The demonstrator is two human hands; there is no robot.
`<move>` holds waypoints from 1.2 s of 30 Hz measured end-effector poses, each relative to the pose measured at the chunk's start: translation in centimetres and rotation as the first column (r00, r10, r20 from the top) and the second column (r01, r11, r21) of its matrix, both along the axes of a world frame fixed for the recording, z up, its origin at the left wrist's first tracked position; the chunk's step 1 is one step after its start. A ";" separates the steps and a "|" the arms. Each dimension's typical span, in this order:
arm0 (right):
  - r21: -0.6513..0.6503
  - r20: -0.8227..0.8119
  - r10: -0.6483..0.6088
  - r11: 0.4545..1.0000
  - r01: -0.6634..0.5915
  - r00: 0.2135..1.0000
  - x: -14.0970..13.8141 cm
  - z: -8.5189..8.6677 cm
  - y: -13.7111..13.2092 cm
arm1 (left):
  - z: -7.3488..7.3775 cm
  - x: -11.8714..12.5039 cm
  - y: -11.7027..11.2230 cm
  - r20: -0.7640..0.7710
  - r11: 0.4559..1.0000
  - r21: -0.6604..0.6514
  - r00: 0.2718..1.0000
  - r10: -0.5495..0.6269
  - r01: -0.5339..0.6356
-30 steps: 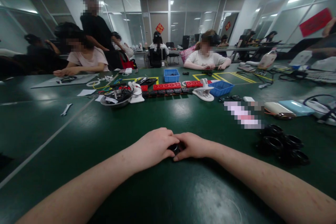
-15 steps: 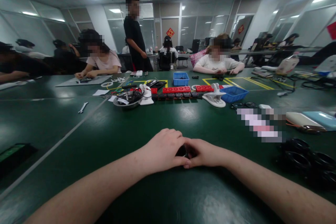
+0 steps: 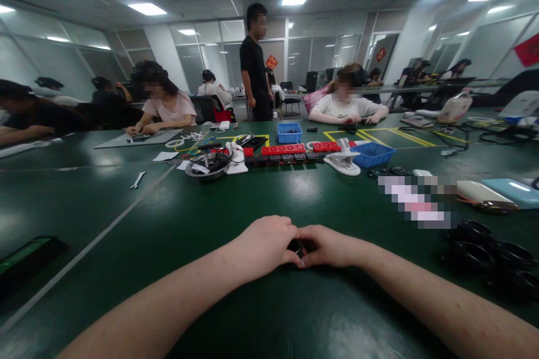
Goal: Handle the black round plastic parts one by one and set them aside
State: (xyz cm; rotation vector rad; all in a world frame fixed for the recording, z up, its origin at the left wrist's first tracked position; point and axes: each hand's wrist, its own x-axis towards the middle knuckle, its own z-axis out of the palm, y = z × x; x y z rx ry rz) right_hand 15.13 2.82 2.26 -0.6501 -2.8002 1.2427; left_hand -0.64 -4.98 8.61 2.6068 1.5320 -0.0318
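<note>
My left hand (image 3: 268, 242) and my right hand (image 3: 327, 245) meet over the green tabletop in front of me. Between them they grip a small black round part (image 3: 296, 247), mostly covered by the fingers, so its exact kind does not show. The fingers of both hands curl around it, and the thumbs come together on the near side. Several black ring-shaped parts (image 3: 474, 257) lie in a cluster to the right of my right forearm.
Across the green table (image 3: 202, 207) stand a metal bowl of cables (image 3: 207, 173), red power strips (image 3: 283, 150), a white clip stand (image 3: 344, 162) and blue bins (image 3: 289, 133). A wrench (image 3: 138, 180) lies left. Two people sit opposite; a person in black (image 3: 255, 67) stands behind.
My hands stay together on the black part, with only a slight shift of the fingers. The view has tilted up a little. The standing person has moved to the right.
</note>
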 end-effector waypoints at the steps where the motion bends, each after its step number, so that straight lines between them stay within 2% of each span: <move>1: 0.009 0.000 -0.014 1.000 0.014 1.000 -0.1 -0.1 -0.1 | 0.0 0.2 -0.1 -0.022 1.000 0.008 0.999 0.024 -0.024; 4: 0.056 0.013 -0.078 0.995 0.077 0.997 -0.3 -0.1 -0.4 | -0.2 1.0 -0.2 -0.073 0.995 0.017 0.993 0.098 -0.097; 8: 0.190 0.036 -0.151 0.972 0.142 0.988 -0.9 0.1 -1.2 | -0.6 1.8 -0.1 -0.130 0.983 0.010 0.975 0.182 -0.182; 13: 0.326 0.049 -0.165 0.935 0.140 0.985 -1.3 0.0 -1.5 | -0.6 1.5 0.1 -0.128 0.970 0.006 0.962 0.240 -0.242; 15: 0.344 0.044 -0.145 0.931 0.121 0.989 -1.2 -0.1 -1.2 | -0.3 0.8 0.1 -0.085 0.978 0.022 0.974 0.209 -0.208; 18: 0.296 0.017 -0.068 0.953 0.060 0.998 -0.9 -0.1 -0.6 | 0.5 -0.4 0.1 0.046 0.997 0.040 0.996 0.070 -0.072; 21: 0.224 -0.002 0.010 0.974 -0.009 1.000 -0.5 0.2 -0.1 | 1.3 -1.3 0.1 0.159 0.992 -0.070 0.983 -0.093 0.105; 24: 0.212 0.001 0.031 0.977 -0.030 1.000 -0.4 0.3 0.1 | 1.3 -1.6 0.2 0.177 0.974 -0.140 0.972 -0.153 0.178; 29: 0.224 0.007 -0.015 0.974 0.013 1.000 -0.5 -0.1 -0.1 | 0.6 -1.2 0.4 0.121 0.985 -0.127 0.988 -0.100 0.115; 36: 0.299 -0.009 -0.087 0.950 0.085 0.996 -0.9 -0.6 -0.8 | 0.2 0.4 0.4 -0.078 0.990 -0.110 0.994 0.077 -0.086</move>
